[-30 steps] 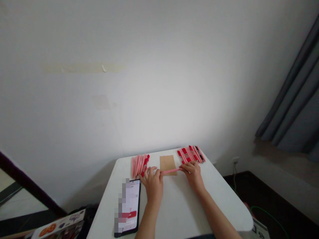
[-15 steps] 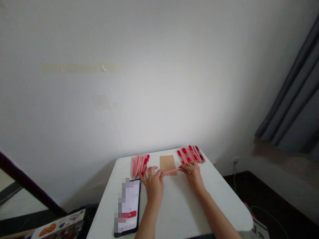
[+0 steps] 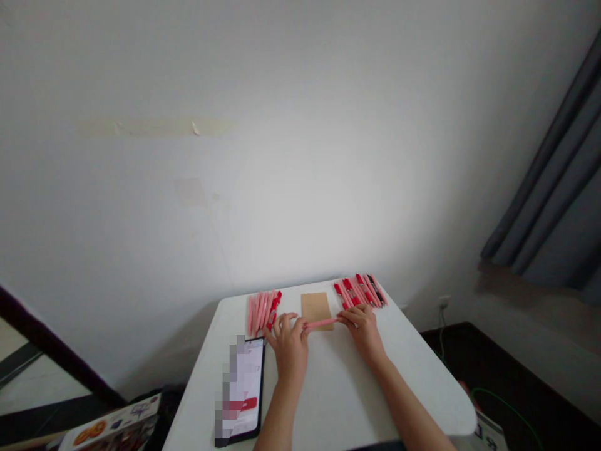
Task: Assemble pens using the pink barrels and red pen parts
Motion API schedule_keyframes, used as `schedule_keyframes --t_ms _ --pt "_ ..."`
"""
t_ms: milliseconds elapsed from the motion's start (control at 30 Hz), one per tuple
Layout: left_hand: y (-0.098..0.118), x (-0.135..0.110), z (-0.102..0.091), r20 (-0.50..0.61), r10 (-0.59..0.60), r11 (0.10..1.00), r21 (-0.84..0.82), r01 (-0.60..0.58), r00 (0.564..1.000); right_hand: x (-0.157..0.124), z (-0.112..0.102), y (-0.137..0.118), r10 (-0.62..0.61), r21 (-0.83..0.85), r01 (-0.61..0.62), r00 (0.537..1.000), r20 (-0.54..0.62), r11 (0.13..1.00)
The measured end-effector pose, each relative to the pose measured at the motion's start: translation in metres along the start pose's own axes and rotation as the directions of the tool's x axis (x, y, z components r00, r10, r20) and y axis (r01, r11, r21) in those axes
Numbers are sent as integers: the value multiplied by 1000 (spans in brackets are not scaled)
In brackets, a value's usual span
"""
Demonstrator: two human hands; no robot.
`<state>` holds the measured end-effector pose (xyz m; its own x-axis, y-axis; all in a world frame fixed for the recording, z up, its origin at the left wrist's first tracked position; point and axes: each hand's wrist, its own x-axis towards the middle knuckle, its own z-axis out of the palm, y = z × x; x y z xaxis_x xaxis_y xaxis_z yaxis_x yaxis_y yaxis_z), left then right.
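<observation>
Both hands hold one pink pen [image 3: 322, 323] level above the white table [image 3: 338, 388]. My left hand [image 3: 290, 347] pinches its left end with the other fingers spread. My right hand [image 3: 364, 329] pinches its right end. Just behind the pen lies a small brown paper card [image 3: 315, 306]. A row of pink and red pens [image 3: 263, 309] lies at the back left of the table. A second row of red and pink pens [image 3: 359, 290], with a black one at its right side, lies at the back right.
A phone [image 3: 240, 391] with a lit screen lies on the table left of my left arm. A white wall [image 3: 263, 144] stands right behind the table. Grey curtains [image 3: 554, 200] hang at the right. A printed box [image 3: 113, 429] sits low at the left.
</observation>
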<state>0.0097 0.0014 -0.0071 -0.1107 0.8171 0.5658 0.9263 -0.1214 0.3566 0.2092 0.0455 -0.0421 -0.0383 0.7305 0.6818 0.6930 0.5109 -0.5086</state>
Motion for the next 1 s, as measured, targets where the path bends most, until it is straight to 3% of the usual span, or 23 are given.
schedule_keyframes --t_ms 1000 --pt "1 0 0 38 -35 999 -15 35 999 -1 5 6 28 11 -29 999 32 1000"
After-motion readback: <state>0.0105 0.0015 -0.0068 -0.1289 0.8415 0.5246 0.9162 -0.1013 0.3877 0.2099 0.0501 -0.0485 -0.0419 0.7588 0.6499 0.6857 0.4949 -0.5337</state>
